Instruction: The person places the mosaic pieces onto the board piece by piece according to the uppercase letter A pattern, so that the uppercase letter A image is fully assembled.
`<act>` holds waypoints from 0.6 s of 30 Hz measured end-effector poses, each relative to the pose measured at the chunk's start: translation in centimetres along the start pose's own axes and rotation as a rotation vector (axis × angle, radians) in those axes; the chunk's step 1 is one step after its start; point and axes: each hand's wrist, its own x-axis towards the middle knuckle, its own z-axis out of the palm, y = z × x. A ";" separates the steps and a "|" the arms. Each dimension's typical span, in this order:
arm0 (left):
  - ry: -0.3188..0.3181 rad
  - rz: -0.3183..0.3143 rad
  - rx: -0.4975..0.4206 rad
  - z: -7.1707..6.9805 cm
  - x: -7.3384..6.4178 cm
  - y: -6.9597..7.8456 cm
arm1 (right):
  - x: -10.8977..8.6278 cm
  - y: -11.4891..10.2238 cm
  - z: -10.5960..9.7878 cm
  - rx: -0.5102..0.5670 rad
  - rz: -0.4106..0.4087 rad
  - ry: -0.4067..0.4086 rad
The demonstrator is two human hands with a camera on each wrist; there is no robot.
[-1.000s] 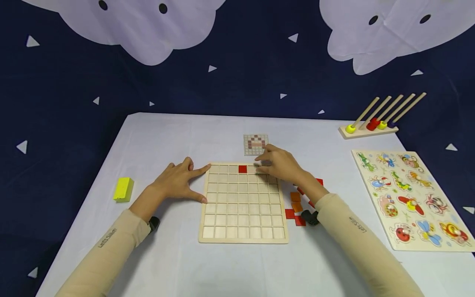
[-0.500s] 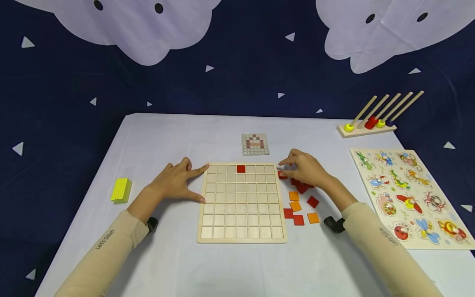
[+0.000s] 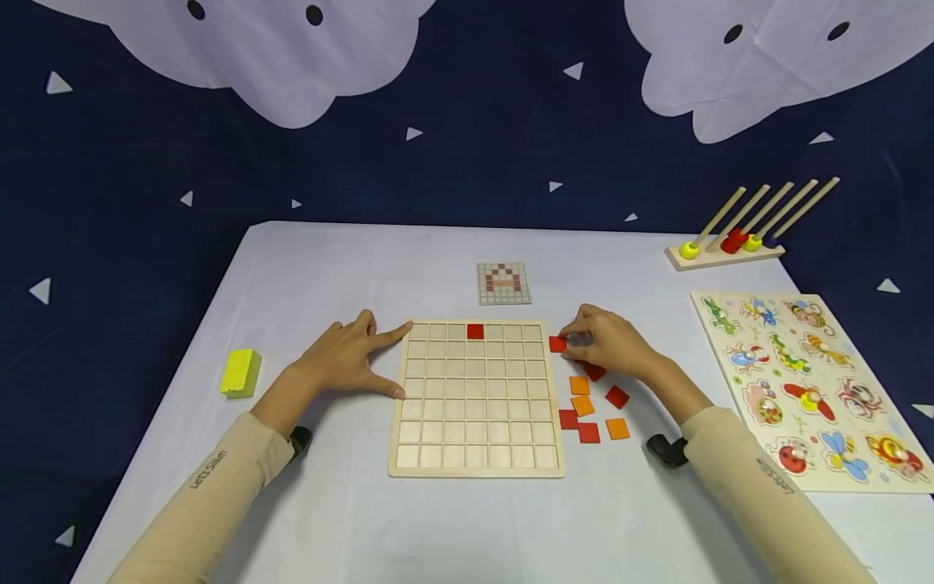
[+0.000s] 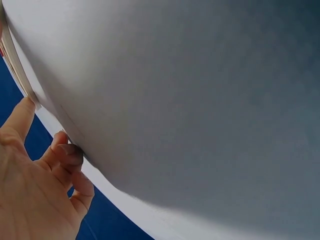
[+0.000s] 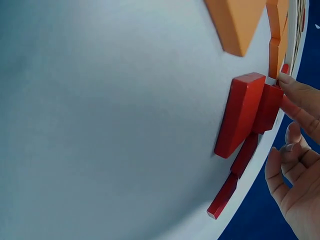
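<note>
A wooden grid board point(image 3: 476, 472) lies mid-table, with one red tile point(image 3: 475, 331) in its top row. My left hand point(image 3: 343, 357) spreads index and thumb against the board's left edge; in the left wrist view, one of its fingers point(image 4: 20, 117) touches that edge. My right hand point(image 3: 613, 342) is right of the board, over loose red tiles point(image 3: 593, 371). Its thumb and index stand apart, and no tile shows between them in the head view. Another red tile point(image 3: 558, 345) lies just left of its fingertips. In the right wrist view, fingertips meet the red tiles' edges point(image 5: 242, 112).
Orange tiles point(image 3: 582, 405) and more red tiles point(image 3: 589, 433) lie beside the board. A pattern card point(image 3: 503, 283) is behind it. At left stands a yellow block point(image 3: 241, 373). To the right are an insect puzzle board point(image 3: 810, 393) and a peg stand point(image 3: 725, 258) with beads.
My right hand has moved from over the board's top right to the loose tiles, then slightly further right and nearer me. My left hand stays at the board's edge.
</note>
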 end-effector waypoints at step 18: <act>-0.055 -0.034 -0.116 -0.4 -0.1 0.3 | -0.4 0.2 0.2 0.011 -0.009 0.021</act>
